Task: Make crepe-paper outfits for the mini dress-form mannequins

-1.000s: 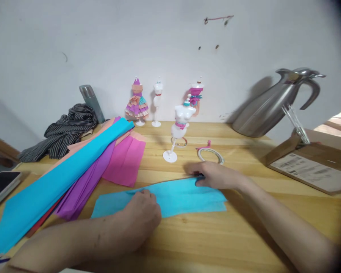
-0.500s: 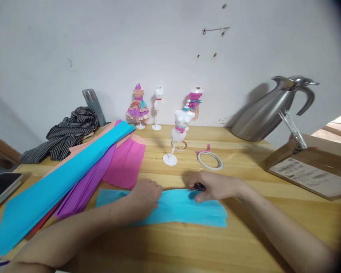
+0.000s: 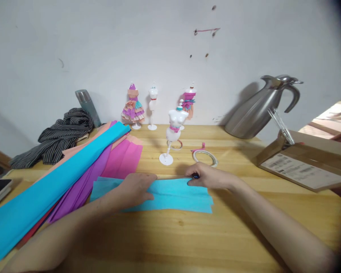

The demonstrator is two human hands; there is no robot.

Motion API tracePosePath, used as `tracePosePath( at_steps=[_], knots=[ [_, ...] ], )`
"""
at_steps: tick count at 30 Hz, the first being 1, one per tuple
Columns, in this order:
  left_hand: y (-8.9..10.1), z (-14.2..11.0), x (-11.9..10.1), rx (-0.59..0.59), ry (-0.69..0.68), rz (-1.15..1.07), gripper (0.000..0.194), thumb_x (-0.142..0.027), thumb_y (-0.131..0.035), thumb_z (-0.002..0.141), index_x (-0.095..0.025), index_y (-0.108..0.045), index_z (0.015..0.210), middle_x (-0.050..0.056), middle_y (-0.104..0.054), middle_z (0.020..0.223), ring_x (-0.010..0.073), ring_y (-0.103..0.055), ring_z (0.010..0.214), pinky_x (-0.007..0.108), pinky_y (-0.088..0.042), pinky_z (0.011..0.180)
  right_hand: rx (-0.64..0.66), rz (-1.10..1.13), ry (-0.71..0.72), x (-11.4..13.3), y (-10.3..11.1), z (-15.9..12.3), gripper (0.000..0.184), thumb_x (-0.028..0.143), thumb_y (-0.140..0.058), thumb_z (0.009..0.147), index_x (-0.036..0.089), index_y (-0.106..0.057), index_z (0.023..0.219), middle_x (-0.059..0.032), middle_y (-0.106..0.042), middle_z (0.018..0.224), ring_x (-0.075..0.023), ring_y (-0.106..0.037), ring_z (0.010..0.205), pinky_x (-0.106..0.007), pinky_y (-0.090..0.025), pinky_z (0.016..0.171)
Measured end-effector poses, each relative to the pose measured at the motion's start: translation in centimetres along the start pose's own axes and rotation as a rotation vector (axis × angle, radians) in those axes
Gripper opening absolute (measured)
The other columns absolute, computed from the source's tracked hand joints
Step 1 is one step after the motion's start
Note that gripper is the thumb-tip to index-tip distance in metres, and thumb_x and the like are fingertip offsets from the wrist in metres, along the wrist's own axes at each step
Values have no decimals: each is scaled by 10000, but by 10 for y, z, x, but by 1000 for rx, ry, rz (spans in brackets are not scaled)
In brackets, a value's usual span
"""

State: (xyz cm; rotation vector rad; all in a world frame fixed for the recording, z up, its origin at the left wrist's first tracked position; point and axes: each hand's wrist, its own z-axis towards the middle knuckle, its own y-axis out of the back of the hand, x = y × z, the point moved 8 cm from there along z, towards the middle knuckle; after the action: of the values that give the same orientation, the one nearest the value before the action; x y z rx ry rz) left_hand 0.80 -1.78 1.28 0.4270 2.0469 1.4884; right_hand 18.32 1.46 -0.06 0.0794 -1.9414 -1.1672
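Observation:
A light-blue piece of crepe paper [image 3: 176,195] lies lengthwise on the wooden table in front of me. My left hand [image 3: 138,189] rests flat on its left half, thumb apart from the fingers. At the paper's far edge, toward the right end, my right hand [image 3: 206,176] is closed round a small dark object [image 3: 195,175]; most of it is hidden by the fingers, so I cannot make out its kind. Just beyond the paper stands a white mini mannequin [image 3: 174,127] with a pink band at its waist.
Folded crepe paper in blue [image 3: 62,178], purple and pink is piled at left, by a striped cloth [image 3: 65,132] and a flask [image 3: 88,108]. Small mannequins, one in a ruffled dress [image 3: 133,108], line the wall. A tape roll [image 3: 197,156], steel jug [image 3: 252,108] and cardboard box [image 3: 304,165] are to the right.
The view has shifted slightly. My left hand has gone from bent fingers to lying flatter, with its thumb out. The right hand still holds the dark object at the paper's far edge.

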Motion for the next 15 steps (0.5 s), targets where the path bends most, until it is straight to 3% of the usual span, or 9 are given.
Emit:
tracePosePath(
  at_steps=[3,7,9,13,15],
  knots=[
    [9,-2,3,-20,-5,-79,336,-426,-558,835,-192,-588,1074,84,-680,1070,274,-621,988,337,-461,773,-104,-52,-13,-3,10,0,158,193,-505,744,170,-450,598,46,-382,595,-100,-372,586,-241,-244,537],
    [14,-2,9,-35,41,-74,189,-310,-481,874,-168,-606,870,70,-692,919,235,-627,857,307,-429,699,-224,-143,-11,-2,24,-3,118,206,-507,763,165,-519,654,16,-490,636,-124,-433,616,-252,-290,575],
    [13,-2,8,-23,17,-65,132,-241,-487,842,-166,-595,832,64,-685,901,226,-621,844,296,-421,690,-170,-129,23,1,23,-5,64,210,-543,747,165,-535,702,5,-519,694,-134,-454,657,-249,-312,598],
    [9,-4,-1,23,-79,-111,125,-207,-500,799,-175,-592,878,49,-677,932,208,-617,844,278,-430,691,57,4,47,6,9,-8,93,248,-564,756,166,-528,735,18,-476,708,-125,-433,662,-236,-324,598],
    [6,-4,-2,36,-80,-86,148,-188,-491,787,-174,-592,894,56,-677,942,215,-620,852,282,-441,700,50,12,31,6,8,-7,99,242,-548,761,169,-510,707,29,-434,672,-116,-401,634,-232,-302,576]
  ],
)
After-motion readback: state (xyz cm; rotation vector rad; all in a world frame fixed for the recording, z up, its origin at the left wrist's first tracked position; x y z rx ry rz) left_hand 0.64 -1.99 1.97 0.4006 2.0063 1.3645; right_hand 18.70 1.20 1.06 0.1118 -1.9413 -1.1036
